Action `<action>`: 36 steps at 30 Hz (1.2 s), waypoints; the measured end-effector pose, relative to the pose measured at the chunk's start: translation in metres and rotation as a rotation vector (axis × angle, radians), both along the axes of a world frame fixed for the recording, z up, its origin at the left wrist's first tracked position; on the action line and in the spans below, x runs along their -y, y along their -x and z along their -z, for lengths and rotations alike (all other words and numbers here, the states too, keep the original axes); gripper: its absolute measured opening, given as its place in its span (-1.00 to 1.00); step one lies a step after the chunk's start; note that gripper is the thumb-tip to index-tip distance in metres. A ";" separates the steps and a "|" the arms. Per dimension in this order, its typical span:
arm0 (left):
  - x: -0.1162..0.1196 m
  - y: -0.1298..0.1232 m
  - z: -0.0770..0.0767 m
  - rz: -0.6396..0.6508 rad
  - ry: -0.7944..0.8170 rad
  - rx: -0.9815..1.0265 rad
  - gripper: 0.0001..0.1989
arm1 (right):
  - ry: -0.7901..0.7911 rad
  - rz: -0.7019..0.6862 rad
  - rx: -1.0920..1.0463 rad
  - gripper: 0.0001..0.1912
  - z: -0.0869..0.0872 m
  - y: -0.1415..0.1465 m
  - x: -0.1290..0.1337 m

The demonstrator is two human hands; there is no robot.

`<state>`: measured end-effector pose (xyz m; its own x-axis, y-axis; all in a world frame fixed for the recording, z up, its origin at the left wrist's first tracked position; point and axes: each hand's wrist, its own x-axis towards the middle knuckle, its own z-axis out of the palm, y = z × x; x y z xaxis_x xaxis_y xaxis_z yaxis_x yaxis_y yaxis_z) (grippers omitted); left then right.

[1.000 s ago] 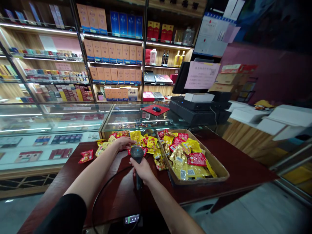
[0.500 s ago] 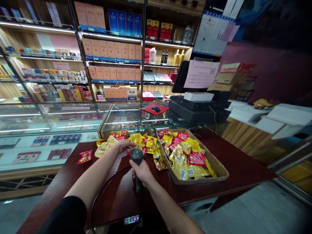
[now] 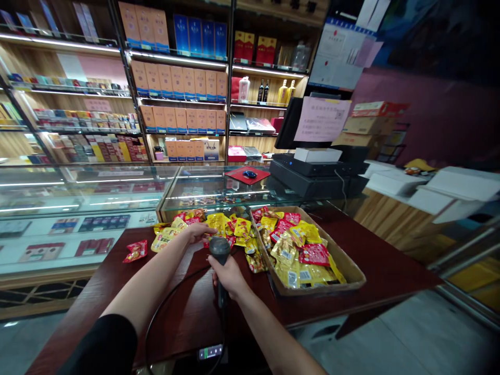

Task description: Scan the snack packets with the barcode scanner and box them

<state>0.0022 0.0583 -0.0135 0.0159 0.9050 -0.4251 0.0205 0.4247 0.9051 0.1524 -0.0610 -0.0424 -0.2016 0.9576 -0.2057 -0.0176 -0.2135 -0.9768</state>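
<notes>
My right hand (image 3: 229, 278) is wrapped round a dark handheld barcode scanner (image 3: 220, 251), held upright above the brown table with its head towards the packets. Just left of the scanner head, my left hand (image 3: 198, 233) has its fingers bent over a red snack packet (image 3: 206, 243), mostly hidden behind the hand and scanner. Yellow and red snack packets (image 3: 219, 224) lie heaped around and behind that hand. To the right, a shallow cardboard box (image 3: 357, 278) holds more of these packets. A single red packet (image 3: 136, 251) lies apart at the left.
The scanner's black cable (image 3: 158, 307) loops over the table's front. A glass display counter (image 3: 128, 200) runs behind, bearing a mouse (image 3: 250, 174) on a red mat and a monitor (image 3: 289, 125). Shelves of boxed goods (image 3: 175, 83) line the wall. White cartons (image 3: 398, 182) stand at right.
Almost nothing differs. The lit blue spot on top of the scanner head has gone dark, and both hands keep their places.
</notes>
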 end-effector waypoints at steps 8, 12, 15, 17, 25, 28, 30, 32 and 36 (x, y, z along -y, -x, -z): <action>0.015 -0.003 -0.015 0.140 0.014 0.096 -0.65 | -0.269 0.270 -0.011 -0.58 -0.039 -0.027 -0.033; 0.020 -0.025 -0.036 0.222 0.001 0.162 -0.71 | -0.189 0.339 -0.125 -0.59 -0.057 -0.048 -0.057; 0.012 -0.054 -0.051 0.236 -0.022 0.209 -0.71 | -0.133 0.364 -0.235 -0.58 -0.070 -0.071 -0.068; 0.002 -0.079 -0.057 0.223 -0.040 0.227 -0.70 | -0.095 0.379 -0.315 -0.57 -0.079 -0.091 -0.072; -0.038 -0.200 -0.063 0.227 -0.090 0.263 -0.67 | -0.109 0.609 -0.465 -0.60 -0.097 -0.182 -0.083; -0.040 -0.231 -0.065 0.312 -0.155 0.337 -0.69 | -0.157 0.695 -0.413 -0.62 -0.096 -0.206 -0.084; -0.040 -0.240 -0.065 0.366 -0.230 0.334 -0.66 | -0.176 0.757 -0.364 -0.62 -0.097 -0.215 -0.084; -0.041 -0.238 -0.063 0.402 -0.294 0.288 -0.59 | -0.189 0.802 -0.330 -0.60 -0.100 -0.217 -0.083; -0.044 -0.198 -0.061 0.372 -0.319 0.206 -0.53 | -0.230 0.797 -0.313 -0.54 -0.107 -0.201 -0.078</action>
<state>0.1999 0.1020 0.0476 0.4145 0.9061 -0.0840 -0.0749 0.1259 0.9892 0.3539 0.0166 0.0647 0.5282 0.8482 -0.0384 -0.3508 0.1768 -0.9196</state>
